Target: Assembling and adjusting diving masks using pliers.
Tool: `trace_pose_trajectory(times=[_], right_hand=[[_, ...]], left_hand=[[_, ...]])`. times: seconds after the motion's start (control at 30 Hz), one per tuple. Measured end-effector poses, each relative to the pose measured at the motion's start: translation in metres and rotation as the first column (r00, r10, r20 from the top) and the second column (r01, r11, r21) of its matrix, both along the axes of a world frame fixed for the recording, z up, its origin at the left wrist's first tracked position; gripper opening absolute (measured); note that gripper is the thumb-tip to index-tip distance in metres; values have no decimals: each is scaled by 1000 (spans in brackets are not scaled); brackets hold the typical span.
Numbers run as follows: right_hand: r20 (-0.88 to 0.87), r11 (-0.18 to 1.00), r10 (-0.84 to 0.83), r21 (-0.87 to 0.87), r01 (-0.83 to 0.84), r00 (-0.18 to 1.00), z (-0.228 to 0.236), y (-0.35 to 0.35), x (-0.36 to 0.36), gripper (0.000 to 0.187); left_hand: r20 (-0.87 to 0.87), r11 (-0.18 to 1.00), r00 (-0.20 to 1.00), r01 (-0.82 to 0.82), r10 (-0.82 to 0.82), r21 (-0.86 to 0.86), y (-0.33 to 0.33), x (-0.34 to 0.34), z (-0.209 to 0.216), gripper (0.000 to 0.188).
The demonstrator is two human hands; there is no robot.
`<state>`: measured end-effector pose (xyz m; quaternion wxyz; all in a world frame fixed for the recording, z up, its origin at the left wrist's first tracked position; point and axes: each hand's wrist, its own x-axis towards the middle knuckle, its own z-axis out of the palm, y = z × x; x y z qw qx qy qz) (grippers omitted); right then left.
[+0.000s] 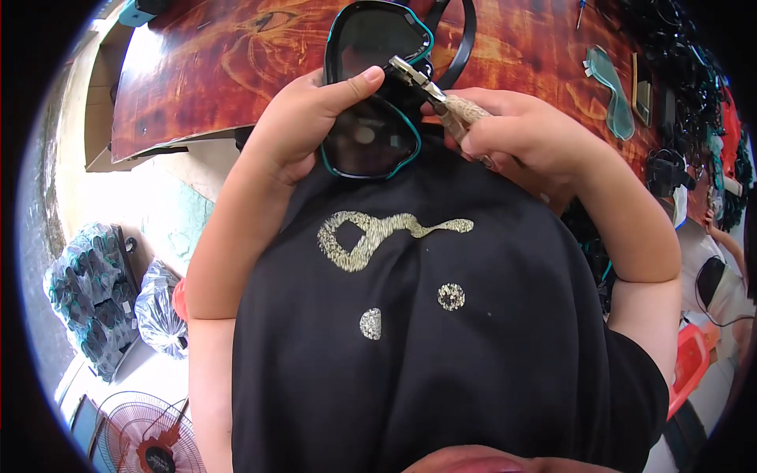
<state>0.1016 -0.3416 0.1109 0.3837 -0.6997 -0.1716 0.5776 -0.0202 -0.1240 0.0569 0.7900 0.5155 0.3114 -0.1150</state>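
One mask (pixel 371 87) and one pliers (pixel 430 91) are held at the hands; one lens (pixel 611 91), two bags (pixel 118 299), one fan (pixel 146 437) are counted farther off.

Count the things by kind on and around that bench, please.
Dive mask in the left hand: 1
Pliers in the right hand: 1
Clear lens on the bench: 1
Bags of masks on the floor: 2
Fan: 1
Total: 6

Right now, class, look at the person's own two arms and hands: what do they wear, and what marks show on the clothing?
Both forearms are bare, with no gloves, watch or rings visible on the left hand or the right hand. The arms come out of a black short-sleeved shirt, its sleeve edge visible near the right upper arm. The shirt front carries glittery gold shapes: a looped squiggle and two small dots.
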Motion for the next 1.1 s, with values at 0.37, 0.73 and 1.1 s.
trace_pose_trajectory(times=[0.37, 0.73, 1.1], right_hand=[[321, 939, -200, 331, 89, 926, 18, -43, 3, 59], [396, 695, -380, 719, -24, 836, 3, -23, 0, 58], [100, 846, -214, 517, 133, 972, -33, -20, -13, 47]], left_hand=[[310, 877, 853, -291, 419, -383, -11, -21, 34, 29], [32, 577, 747, 485, -664, 657, 16, -11, 96, 54], [-24, 60, 608, 118, -793, 991, -9, -2, 69, 34]])
